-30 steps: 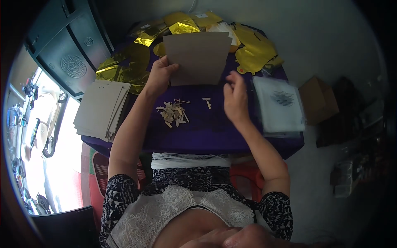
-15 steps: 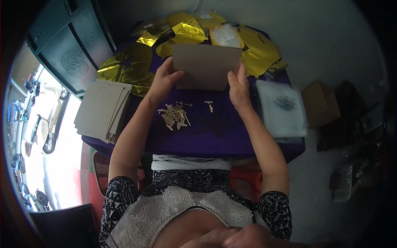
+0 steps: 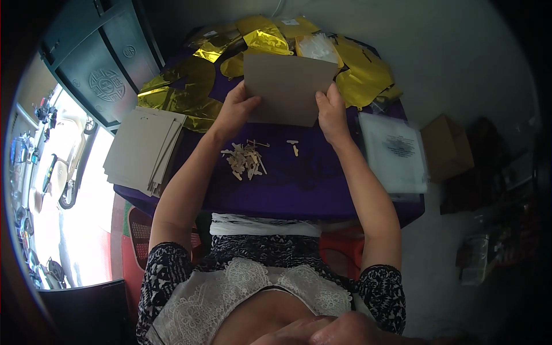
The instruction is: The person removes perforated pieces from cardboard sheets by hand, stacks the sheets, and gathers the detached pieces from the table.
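Note:
A grey-brown sheet of cardboard (image 3: 287, 89) is held up over the table, its broad face toward me. My left hand (image 3: 236, 110) grips its left edge, thumb on the near face. At the right edge my right hand (image 3: 332, 112) holds it the same way, thumb in front. The fingers behind the sheet are hidden. Below it on the purple cloth (image 3: 299, 192) lies a pile of small pale T-shaped pieces (image 3: 245, 161). One similar T-shaped piece (image 3: 294, 147) lies apart, right of the pile.
A stack of cardboard sheets (image 3: 141, 149) sits at the table's left. Clear plastic bags (image 3: 394, 152) lie on the right, beside a brown box (image 3: 447, 146). Gold foil pieces (image 3: 184, 95) and yellow packets (image 3: 365, 72) line the back, around a container of white plastic (image 3: 317, 48).
The cardboard sheet has shifted slightly in view and tilted a little, its right side lower. Both hands keep their hold on its edges. The pile and stacks stay as they were.

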A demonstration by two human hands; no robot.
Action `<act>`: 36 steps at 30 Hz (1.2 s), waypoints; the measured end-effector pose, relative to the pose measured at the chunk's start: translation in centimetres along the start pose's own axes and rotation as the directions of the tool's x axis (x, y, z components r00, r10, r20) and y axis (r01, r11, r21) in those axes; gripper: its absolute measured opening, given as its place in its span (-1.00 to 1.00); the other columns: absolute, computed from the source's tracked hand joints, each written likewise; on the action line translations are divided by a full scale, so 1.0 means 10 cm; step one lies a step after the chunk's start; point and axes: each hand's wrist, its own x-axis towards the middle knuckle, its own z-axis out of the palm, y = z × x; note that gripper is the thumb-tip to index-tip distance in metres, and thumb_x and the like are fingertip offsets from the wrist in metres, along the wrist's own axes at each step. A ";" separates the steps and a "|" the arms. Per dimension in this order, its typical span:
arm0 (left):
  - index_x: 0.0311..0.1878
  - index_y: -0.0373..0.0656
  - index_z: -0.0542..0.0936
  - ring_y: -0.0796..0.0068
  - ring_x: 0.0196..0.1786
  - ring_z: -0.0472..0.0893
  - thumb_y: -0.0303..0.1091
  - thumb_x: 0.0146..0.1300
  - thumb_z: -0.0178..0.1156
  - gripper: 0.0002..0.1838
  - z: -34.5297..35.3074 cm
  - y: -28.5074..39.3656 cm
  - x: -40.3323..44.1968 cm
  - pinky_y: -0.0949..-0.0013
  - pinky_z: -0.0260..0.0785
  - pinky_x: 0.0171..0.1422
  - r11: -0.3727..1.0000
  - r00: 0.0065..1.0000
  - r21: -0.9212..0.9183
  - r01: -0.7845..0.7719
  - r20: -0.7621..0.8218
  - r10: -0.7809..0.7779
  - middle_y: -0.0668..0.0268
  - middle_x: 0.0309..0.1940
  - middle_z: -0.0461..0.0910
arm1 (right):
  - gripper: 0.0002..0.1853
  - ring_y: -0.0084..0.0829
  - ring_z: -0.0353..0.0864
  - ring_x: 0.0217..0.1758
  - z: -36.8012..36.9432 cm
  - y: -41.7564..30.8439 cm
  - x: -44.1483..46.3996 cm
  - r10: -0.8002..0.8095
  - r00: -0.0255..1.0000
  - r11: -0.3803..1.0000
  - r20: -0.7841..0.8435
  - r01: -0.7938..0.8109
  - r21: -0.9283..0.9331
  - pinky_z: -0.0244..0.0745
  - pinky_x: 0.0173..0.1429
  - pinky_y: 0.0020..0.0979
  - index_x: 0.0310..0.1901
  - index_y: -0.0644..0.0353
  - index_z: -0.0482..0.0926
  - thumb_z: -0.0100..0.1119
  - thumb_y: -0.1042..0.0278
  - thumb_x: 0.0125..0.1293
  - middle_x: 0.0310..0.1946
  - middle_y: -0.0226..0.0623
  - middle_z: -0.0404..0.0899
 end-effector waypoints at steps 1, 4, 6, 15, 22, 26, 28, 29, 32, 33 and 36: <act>0.30 -0.29 0.39 0.47 0.15 0.54 -0.62 0.34 0.00 -0.55 0.00 0.01 0.01 0.36 0.36 0.30 1.000 1.000 -0.012 0.021 -0.005 -0.021 0.23 0.11 0.56 | -0.72 -0.41 0.51 0.09 -0.02 0.00 0.03 0.008 1.000 1.000 0.009 -0.008 0.027 0.36 0.23 -0.38 0.13 0.38 0.40 -0.14 0.51 0.46 0.03 -0.17 0.54; 0.24 -0.32 0.45 0.49 0.04 0.60 -0.60 0.32 0.04 -0.59 -0.02 0.27 0.05 0.38 0.44 0.20 0.999 0.999 0.025 0.029 0.021 -0.029 0.23 0.02 0.62 | -0.72 -0.44 0.55 0.07 -0.07 -0.14 0.13 0.042 0.998 0.990 0.039 -0.046 0.133 0.40 0.21 -0.40 0.12 0.39 0.44 -0.14 0.52 0.46 0.02 -0.18 0.57; 0.16 -0.31 0.52 0.44 -0.06 0.66 -0.50 0.30 0.16 -0.65 -0.15 0.40 0.05 0.37 0.50 0.11 0.997 0.993 -0.046 0.060 0.104 -0.055 0.22 -0.07 0.66 | -0.70 -0.45 0.57 0.07 -0.10 -0.40 0.14 0.094 0.993 0.965 0.078 -0.110 0.236 0.44 0.19 -0.41 0.14 0.39 0.45 -0.15 0.54 0.46 0.03 -0.18 0.58; 0.00 -0.39 0.61 0.37 -0.20 0.72 -0.53 0.22 0.26 -0.72 -0.05 0.67 -0.48 0.29 0.61 -0.02 0.955 0.972 -0.184 0.231 0.083 -0.219 0.11 -0.16 0.69 | -0.68 -0.44 0.64 -0.01 0.06 -0.65 -0.12 0.295 0.929 0.874 0.222 -0.357 0.329 0.55 0.11 -0.39 0.17 0.41 0.45 -0.13 0.50 0.48 -0.02 -0.14 0.61; -0.05 -0.40 0.62 0.31 -0.21 0.72 -0.63 0.21 0.20 -0.77 -0.26 0.62 -0.69 0.23 0.64 -0.04 0.952 0.969 -0.206 0.225 -0.055 -0.241 0.08 -0.20 0.69 | -0.68 -0.49 0.68 -0.13 -0.02 -0.67 -0.16 0.298 0.795 0.827 0.529 -0.492 0.273 0.63 -0.08 -0.40 0.10 0.44 0.47 -0.02 0.47 0.38 -0.09 -0.20 0.62; -0.05 -0.40 0.62 0.33 -0.23 0.72 -0.64 0.20 0.20 -0.76 -0.31 0.63 -0.78 0.26 0.64 -0.06 0.951 0.965 -0.199 0.236 -0.065 -0.253 0.09 -0.20 0.69 | -0.69 -0.49 0.69 -0.16 0.11 -0.64 -0.25 0.358 0.774 0.832 0.522 -0.518 0.198 0.66 -0.11 -0.43 0.06 0.43 0.49 0.01 0.51 0.32 -0.13 -0.20 0.63; -0.05 -0.40 0.62 0.35 -0.25 0.72 -0.64 0.19 0.20 -0.76 -0.31 0.63 -0.82 0.29 0.63 -0.08 0.955 0.965 -0.185 0.230 -0.084 -0.248 0.09 -0.21 0.69 | -0.69 -0.48 0.70 -0.17 0.15 -0.61 -0.26 0.370 0.765 0.837 0.527 -0.520 0.168 0.68 -0.10 -0.42 0.06 0.43 0.49 0.03 0.53 0.30 -0.15 -0.21 0.63; -0.06 -0.41 0.62 0.36 -0.26 0.71 -0.64 0.19 0.20 -0.77 -0.32 0.62 -0.84 0.30 0.63 -0.09 0.957 0.964 -0.179 0.227 -0.095 -0.246 0.09 -0.21 0.69 | -0.69 -0.48 0.71 -0.17 0.15 -0.55 -0.26 0.371 0.753 0.841 0.544 -0.521 0.148 0.69 -0.08 -0.41 0.06 0.43 0.49 0.04 0.55 0.29 -0.16 -0.21 0.64; -0.07 -0.41 0.62 0.38 -0.27 0.71 -0.62 0.19 0.21 -0.78 -0.35 0.65 -0.90 0.34 0.61 -0.13 0.958 0.953 -0.110 0.264 -0.123 -0.277 0.09 -0.22 0.69 | -0.70 -0.51 0.70 -0.23 0.24 -0.57 -0.31 0.388 0.739 0.835 0.551 -0.535 0.130 0.68 -0.11 -0.44 0.05 0.42 0.49 0.06 0.59 0.28 -0.19 -0.25 0.64; -0.08 -0.41 0.62 0.38 -0.28 0.71 -0.62 0.19 0.20 -0.78 -0.35 0.66 -0.93 0.34 0.61 -0.14 0.957 0.949 -0.115 0.268 -0.137 -0.283 0.09 -0.23 0.69 | -0.70 -0.53 0.70 -0.26 0.27 -0.60 -0.34 0.398 0.739 0.830 0.544 -0.543 0.130 0.68 -0.14 -0.45 0.05 0.42 0.49 0.06 0.60 0.28 -0.20 -0.27 0.64; -0.09 -0.41 0.62 0.38 -0.31 0.71 -0.61 0.20 0.20 -0.80 -0.34 0.69 -0.99 0.35 0.60 -0.16 0.952 0.940 -0.115 0.284 -0.164 -0.300 0.10 -0.26 0.70 | -0.70 -0.61 0.64 -0.36 0.31 -0.60 -0.39 0.413 0.735 0.839 0.539 -0.537 0.090 0.63 -0.23 -0.51 0.06 0.40 0.50 0.06 0.61 0.29 -0.23 -0.33 0.63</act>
